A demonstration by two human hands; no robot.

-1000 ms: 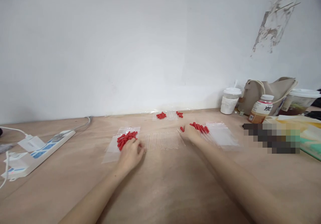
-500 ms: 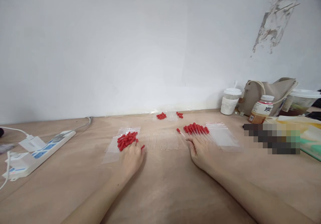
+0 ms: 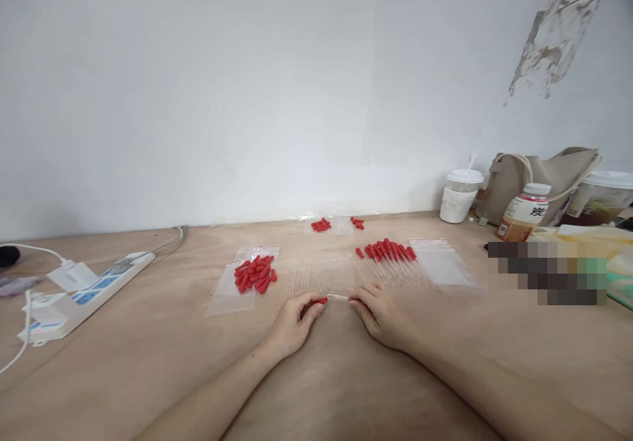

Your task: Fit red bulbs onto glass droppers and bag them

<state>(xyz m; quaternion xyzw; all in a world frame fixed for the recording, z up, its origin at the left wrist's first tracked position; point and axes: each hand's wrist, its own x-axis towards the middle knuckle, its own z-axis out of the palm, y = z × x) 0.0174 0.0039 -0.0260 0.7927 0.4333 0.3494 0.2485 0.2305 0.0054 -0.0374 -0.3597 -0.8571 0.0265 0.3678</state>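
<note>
My left hand is closed on a red rubber bulb, pinched between thumb and fingers. Facing it, my right hand grips a clear glass dropper tube that lies level between the hands. The tube's end is close to the bulb; I cannot tell whether they touch. A pile of red bulbs rests on a clear plastic bag at the left. Behind my hands lie rows of bare glass tubes. Several droppers with red bulbs fitted lie side by side beyond my right hand.
A clear zip bag lies right of the droppers. More bulbs and tubes sit by the wall. A power strip with chargers is at the left. A lidded cup, a bottle and a grey bag stand at the right.
My left hand has moved right from the bulb pile, now with one bulb in it. My right hand has come away from the fitted droppers towards the middle, holding a bare tube.
</note>
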